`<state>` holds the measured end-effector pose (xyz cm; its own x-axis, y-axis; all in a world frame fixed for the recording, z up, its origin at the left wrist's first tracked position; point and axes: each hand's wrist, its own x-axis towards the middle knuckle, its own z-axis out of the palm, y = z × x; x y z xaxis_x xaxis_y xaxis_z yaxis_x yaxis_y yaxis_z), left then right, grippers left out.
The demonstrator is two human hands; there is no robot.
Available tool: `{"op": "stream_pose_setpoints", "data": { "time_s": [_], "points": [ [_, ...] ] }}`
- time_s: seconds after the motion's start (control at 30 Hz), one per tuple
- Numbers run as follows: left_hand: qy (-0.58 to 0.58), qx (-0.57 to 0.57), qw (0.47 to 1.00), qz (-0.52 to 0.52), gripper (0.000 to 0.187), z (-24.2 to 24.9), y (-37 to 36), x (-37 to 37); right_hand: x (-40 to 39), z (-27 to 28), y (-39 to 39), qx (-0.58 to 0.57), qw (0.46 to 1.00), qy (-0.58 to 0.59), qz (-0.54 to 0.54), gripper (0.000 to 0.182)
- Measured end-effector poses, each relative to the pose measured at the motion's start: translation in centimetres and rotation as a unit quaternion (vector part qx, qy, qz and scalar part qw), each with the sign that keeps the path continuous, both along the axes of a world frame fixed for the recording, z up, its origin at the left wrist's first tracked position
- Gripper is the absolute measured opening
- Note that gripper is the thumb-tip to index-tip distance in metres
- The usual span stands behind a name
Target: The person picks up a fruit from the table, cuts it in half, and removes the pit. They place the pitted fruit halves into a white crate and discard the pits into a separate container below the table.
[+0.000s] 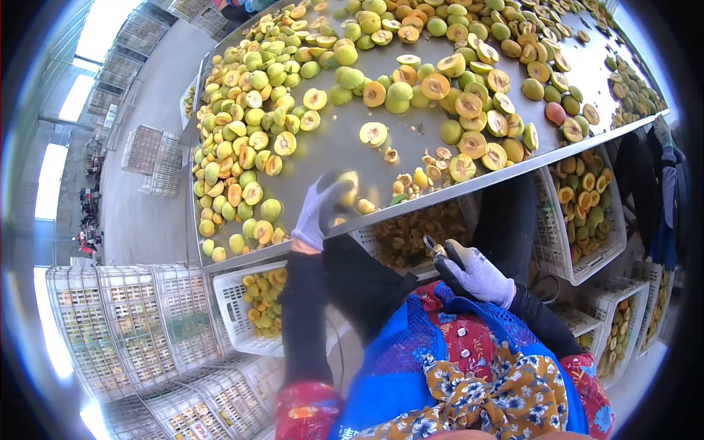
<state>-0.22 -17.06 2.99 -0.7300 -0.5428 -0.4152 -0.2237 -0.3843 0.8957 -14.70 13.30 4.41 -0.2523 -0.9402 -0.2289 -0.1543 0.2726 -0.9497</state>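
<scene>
My left hand (320, 208), in a pale glove, is over the near edge of the metal table (315, 169). Its fingers close round a yellow-green fruit half (349, 188), slightly blurred. In its pale and dark glove, my right hand (477, 275) is wrapped round a small metal tool (433, 245) with a ring-like tip, held in front of my body below the table edge. A cut fruit half (373, 134) lies face up beyond my left hand. Small fruit scraps (422, 177) lie by the edge between the hands.
Heaps of halved fruit (253, 121) cover the table's left and far sides. Below the edge stand white crates of fruit, one at left (235, 308), one at right (579, 268). Stacked crates (132, 315) stand lower left. Another person's gloved hand (662, 132) is at far right.
</scene>
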Motion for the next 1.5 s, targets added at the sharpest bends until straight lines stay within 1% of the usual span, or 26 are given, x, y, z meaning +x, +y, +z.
{"op": "stream_pose_setpoints", "data": {
  "time_s": [0.03,0.07,0.13,0.17,0.2,0.33,0.37,0.4,0.47,0.5,0.53,0.63,0.73,0.77,0.87,0.9,1.0,1.1,1.2,1.23,1.33,1.37,1.4,1.43,1.47,1.5],
  "points": [
    [0.038,-0.275,0.96,-0.049,0.038,-1.1,1.9,0.3,-0.2,0.7,-0.4,-0.002,1.0,-0.005,0.005,0.019],
    [0.075,-0.528,0.841,-0.094,0.035,-2.4,3.5,0.8,-0.3,1.4,-0.6,-0.006,1.0,0.004,0.01,0.019],
    [0.105,-0.148,0.983,-0.015,0.042,-4.6,5.3,1.6,-0.5,2.4,-1.1,-0.018,0.999,0.024,0.022,0.019],
    [0.159,0.113,0.981,0.019,0.043,-2.9,6.5,1.1,-0.7,2.3,-1.2,-0.093,0.987,0.118,0.056,0.019],
    [0.203,0.364,0.908,0.052,0.045,-1.5,7.4,0.9,-0.7,2.3,-1.1,-0.071,0.992,0.098,0.045,0.019],
    [0.178,0.292,0.939,0.027,0.047,-0.2,6.9,3.0,-0.2,1.5,-1.0,-0.043,0.998,0.048,0.008,0.018],
    [0.118,0.077,0.988,0.061,0.046,-0.7,5.9,4.8,-0.2,1.8,-1.0,0.006,0.999,0.052,0.006,0.019],
    [0.045,-0.138,0.985,0.093,0.045,-0.5,4.6,6.5,-0.2,1.5,-0.8,0.002,0.999,0.054,-0.002,0.019],
    [-0.055,-0.165,0.955,0.24,0.037,2.5,2.6,9.6,-0.1,-0.2,0.0,0.017,0.996,0.084,-0.011,0.018],
    [-0.085,-0.259,0.907,0.32,0.034,1.6,0.1,11.6,-0.2,-0.6,0.1,0.024,0.996,0.084,-0.006,0.018],
    [-0.157,-0.389,0.851,0.316,0.033,-0.2,-3.6,15.5,-0.2,-0.9,0.3,0.034,0.996,0.085,-0.005,0.018],
    [-0.301,-0.444,0.763,0.361,0.044,-2.1,-11.5,22.5,-0.1,-1.1,-0.2,0.051,0.994,0.095,-0.009,0.018],
    [-0.561,-0.497,0.59,0.299,0.047,-2.5,-14.2,23.1,0.2,-0.5,-1.1,0.064,0.993,0.094,-0.012,0.017],
    [-0.629,-0.453,0.57,0.274,0.051,-2.5,-14.3,22.7,0.3,-0.2,-1.4,0.068,0.993,0.091,-0.012,0.017],
    [-0.6,-0.605,0.49,0.184,0.055,-3.6,-13.1,21.1,0.8,0.1,-1.7,0.076,0.992,0.096,-0.032,0.016],
    [-0.586,-0.566,0.562,0.141,0.06,-2.6,-12.5,20.1,0.9,0.0,-1.8,0.084,0.992,0.095,-0.028,0.016],
    [-0.572,-0.483,0.663,0.013,0.065,-4.6,-11.1,19.5,1.0,-0.4,-1.6,0.088,0.99,0.112,-0.008,0.016],
    [-0.499,-0.443,0.744,-0.03,0.071,-3.3,-9.1,18.0,1.1,-0.6,-1.8,0.057,0.988,0.141,0.021,0.016],
    [-0.385,-0.443,0.81,0.002,0.075,-4.3,-7.9,16.7,1.4,-0.4,-2.4,0.053,0.991,0.118,0.037,0.018],
    [-0.362,-0.505,0.782,0.045,0.069,-4.9,-6.6,15.8,1.7,0.0,-2.6,0.045,0.992,0.113,0.03,0.019],
    [-0.15,-0.478,0.854,0.138,0.042,-4.4,-2.7,11.7,1.9,1.7,-3.3,0.018,0.994,0.106,0.017,0.023],
    [-0.041,-0.268,0.943,0.192,0.033,-2.8,0.0,9.5,2.0,2.2,-3.4,0.006,0.994,0.11,0.015,0.024],
    [0.023,-0.141,0.979,0.147,0.03,-0.7,2.2,7.8,1.9,2.5,-3.4,-0.006,0.993,0.116,0.012,0.024],
    [0.059,-0.531,0.845,0.0,0.028,-4.3,2.7,8.4,1.8,1.9,-3.2,-0.023,0.987,0.157,0.025,0.024],
    [0.063,-0.551,0.832,0.011,0.027,-3.2,5.4,6.4,1.8,2.4,-3.4,-0.041,0.978,0.197,0.048,0.024],
    [0.087,-0.295,0.948,0.087,0.025,-4.4,7.4,4.9,1.8,2.5,-3.5,-0.038,0.974,0.215,0.06,0.025]
  ]
}}
